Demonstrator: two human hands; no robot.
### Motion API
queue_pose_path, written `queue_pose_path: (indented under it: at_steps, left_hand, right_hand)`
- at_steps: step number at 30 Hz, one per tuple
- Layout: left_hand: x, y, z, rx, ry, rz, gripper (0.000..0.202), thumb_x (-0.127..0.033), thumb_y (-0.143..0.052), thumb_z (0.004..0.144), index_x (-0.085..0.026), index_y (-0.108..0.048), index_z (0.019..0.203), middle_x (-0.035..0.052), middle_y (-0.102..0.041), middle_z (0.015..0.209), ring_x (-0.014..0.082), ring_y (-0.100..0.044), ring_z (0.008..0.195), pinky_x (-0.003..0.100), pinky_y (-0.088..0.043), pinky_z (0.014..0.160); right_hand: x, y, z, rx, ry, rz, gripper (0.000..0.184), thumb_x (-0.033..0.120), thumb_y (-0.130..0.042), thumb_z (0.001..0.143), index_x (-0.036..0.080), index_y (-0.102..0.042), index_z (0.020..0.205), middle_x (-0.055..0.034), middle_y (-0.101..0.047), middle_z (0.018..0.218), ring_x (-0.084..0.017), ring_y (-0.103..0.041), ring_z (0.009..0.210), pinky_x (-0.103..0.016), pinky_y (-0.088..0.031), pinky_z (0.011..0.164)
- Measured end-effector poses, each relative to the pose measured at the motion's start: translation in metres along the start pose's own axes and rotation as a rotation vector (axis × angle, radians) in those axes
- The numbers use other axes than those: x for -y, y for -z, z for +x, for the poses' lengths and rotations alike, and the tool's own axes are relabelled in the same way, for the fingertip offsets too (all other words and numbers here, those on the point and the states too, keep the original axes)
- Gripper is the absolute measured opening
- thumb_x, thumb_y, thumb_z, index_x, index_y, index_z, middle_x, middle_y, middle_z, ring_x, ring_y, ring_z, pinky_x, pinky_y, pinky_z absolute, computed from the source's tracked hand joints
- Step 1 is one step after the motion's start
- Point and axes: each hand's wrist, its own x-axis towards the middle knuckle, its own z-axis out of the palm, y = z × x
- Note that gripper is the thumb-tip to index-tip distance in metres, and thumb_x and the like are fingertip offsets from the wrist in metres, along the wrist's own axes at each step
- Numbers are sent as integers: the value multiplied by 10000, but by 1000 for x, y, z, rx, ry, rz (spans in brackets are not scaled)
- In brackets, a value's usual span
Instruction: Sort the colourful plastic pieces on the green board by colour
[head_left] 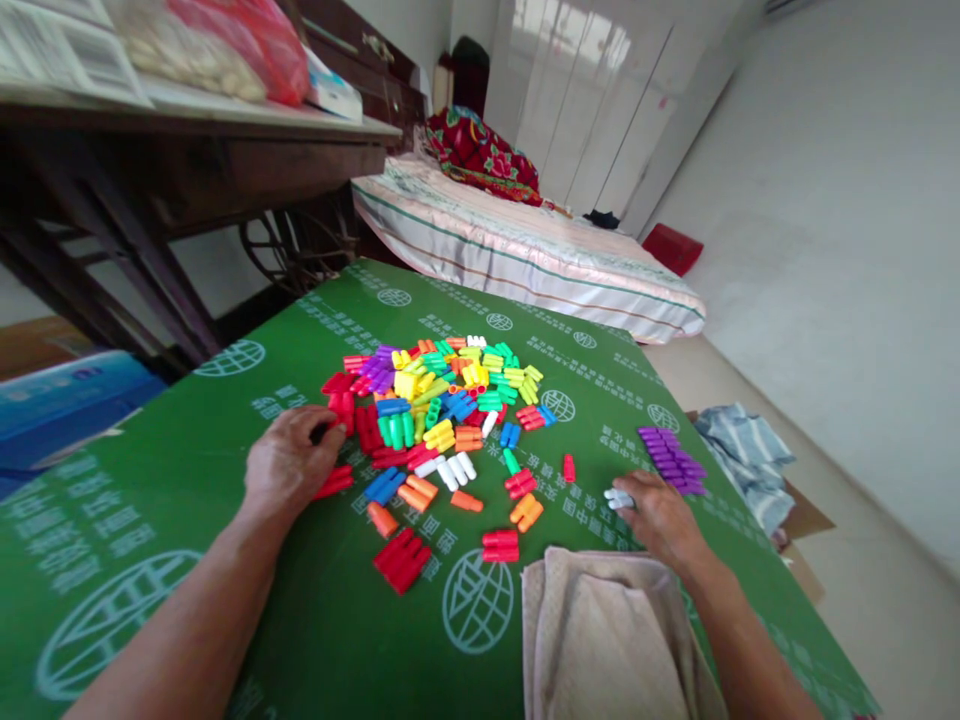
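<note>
A heap of small plastic pieces (439,400) in many colours lies in the middle of a green board (187,520). My left hand (289,462) rests at the heap's left edge, fingers curled over red pieces (335,481). My right hand (660,515) lies on the board at the right, fingertips closed on a small white piece (617,497). A row of purple pieces (671,460) stands just beyond that hand.
A beige cloth (600,630) lies at the board's near edge. A dark wooden table (187,170) stands to the left, a bed (525,250) behind the board, a blue box (67,400) at far left, and folded fabric (746,450) on the floor at right.
</note>
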Motion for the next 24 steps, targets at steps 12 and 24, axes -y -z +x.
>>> queue_pose_path:
  at_steps: [12, 24]
  left_hand:
    - [3, -3, 2, 13, 16, 14, 308, -373, -473, 779, -164, -648, 922, 92, -643, 1075, 232, -572, 1018, 338, -454, 883]
    - [-3, 0, -1, 11, 23, 8, 292, -354, -481, 786, -163, -649, 928, 86, -648, 1069, 224, -579, 1014, 330, -457, 879]
  right_hand:
    - [-21, -10, 0, -57, 78, 53, 332, 162, -580, 748, 232, -665, 1061, -60, -615, 1123, -199, -522, 1090, -323, -389, 975]
    - [-42, -17, 2, -71, 44, 94, 360, 134, -561, 714, 216, -664, 1049, -54, -630, 1088, -190, -541, 1053, -318, -399, 970]
